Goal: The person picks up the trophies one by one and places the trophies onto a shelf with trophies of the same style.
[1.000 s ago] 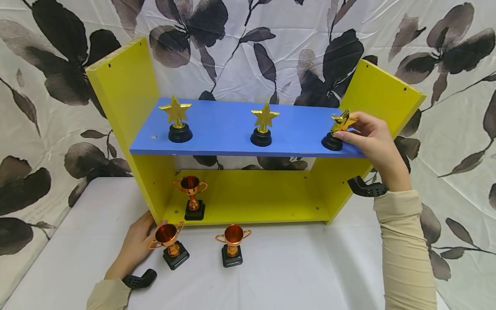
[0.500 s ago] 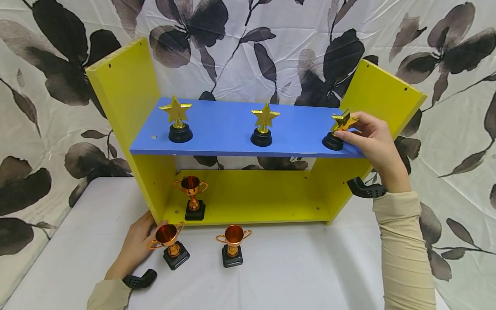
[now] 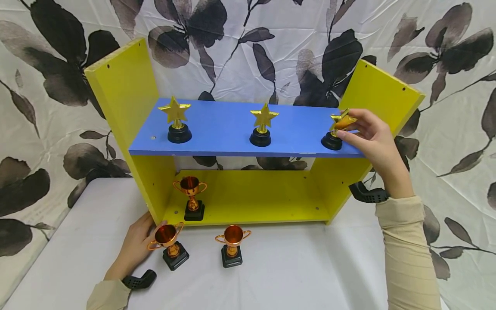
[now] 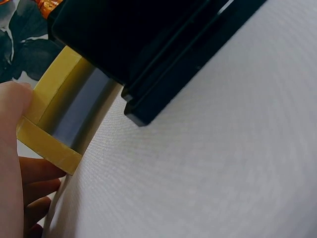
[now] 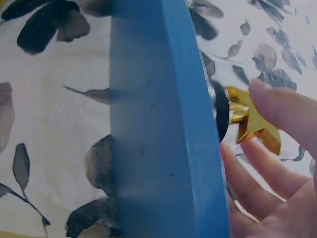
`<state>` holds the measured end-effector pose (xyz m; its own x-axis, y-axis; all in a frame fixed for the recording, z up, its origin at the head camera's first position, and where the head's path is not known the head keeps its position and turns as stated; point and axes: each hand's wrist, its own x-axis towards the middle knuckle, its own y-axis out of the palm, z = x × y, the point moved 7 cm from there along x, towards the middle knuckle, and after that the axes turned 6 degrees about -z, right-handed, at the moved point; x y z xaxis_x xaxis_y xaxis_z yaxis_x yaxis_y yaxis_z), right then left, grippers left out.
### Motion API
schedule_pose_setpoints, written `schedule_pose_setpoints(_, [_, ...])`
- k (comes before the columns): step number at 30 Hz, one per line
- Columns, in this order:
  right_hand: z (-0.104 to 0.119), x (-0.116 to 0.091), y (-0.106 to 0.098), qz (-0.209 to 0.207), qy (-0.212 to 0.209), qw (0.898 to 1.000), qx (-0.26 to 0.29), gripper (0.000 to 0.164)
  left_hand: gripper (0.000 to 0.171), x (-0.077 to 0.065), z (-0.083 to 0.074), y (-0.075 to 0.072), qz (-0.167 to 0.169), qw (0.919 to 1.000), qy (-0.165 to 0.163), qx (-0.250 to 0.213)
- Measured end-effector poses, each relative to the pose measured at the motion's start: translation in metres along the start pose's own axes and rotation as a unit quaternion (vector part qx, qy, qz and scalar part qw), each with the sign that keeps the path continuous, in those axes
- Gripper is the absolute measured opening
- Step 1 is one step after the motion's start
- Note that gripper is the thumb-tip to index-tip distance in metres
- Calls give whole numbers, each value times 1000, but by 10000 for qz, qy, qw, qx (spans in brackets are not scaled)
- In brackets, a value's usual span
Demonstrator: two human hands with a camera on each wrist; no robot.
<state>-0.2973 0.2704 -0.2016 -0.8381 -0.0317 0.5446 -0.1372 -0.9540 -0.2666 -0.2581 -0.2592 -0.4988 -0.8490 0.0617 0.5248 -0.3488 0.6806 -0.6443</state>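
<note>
My left hand (image 3: 135, 241) grips the lower front corner of the left yellow side panel (image 4: 52, 94), its thumb on one side and fingers on the other. A copper trophy cup (image 3: 172, 247) stands before this hand and partly covers it. At the blue shelf's right end, my right hand (image 3: 373, 135) surrounds a gold star trophy (image 5: 255, 121) with thumb and fingers spread loosely. That trophy's black base (image 3: 331, 141) rests on the blue board (image 3: 224, 125). Whether a fingertip still touches the star is hard to tell.
Two more star trophies, one left (image 3: 179, 122) and one central (image 3: 261, 127), stand on the blue board. A trophy cup (image 3: 192, 200) occupies the left of the yellow lower shelf (image 3: 263, 193). Another cup (image 3: 232, 245) stands on the white table (image 3: 283, 267). Floral cloth (image 3: 240, 51) hangs behind.
My right thumb has shifted slightly right, away from the star trophy's stem, and the fingers have loosened a little. The left hand and the cups keep their places.
</note>
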Motion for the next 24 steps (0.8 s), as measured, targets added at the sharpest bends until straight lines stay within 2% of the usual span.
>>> schedule_pose_setpoints(3, [0, -7, -3, -320, 141, 9993, -163, 47, 50, 0, 0, 0, 13, 10000, -19, 19])
schedule_pose_setpoints(5, [1, -14, -6, -655, 190, 9976, -67, 50, 51, -1, 0, 0, 30, 10000, -53, 34])
schedule_pose_setpoints(9, [3, -26, -11, -1285, 26, 9890, 735, 50, 53, 0, -1, 0, 35, 10000, -75, 47])
schedule_pose_setpoints(11, [4, -31, -11, -1465, -94, 9825, 1144, 48, 52, 0, -2, -1, 8, 10000, -29, 42])
schedule_pose_setpoints(13, [4, -35, -12, -1607, -182, 9788, 1254, 46, 51, 0, -2, -1, -12, 10000, 20, 49])
schedule_pose_setpoints(18, [6, -46, -11, -1745, -349, 9747, 1349, 40, 49, 0, -3, -1, 3, 10000, 48, 42])
schedule_pose_setpoints(24, [11, -58, -4, -1564, -696, 9697, 1745, 37, 50, 0, -2, -1, 24, 10000, 19, 46])
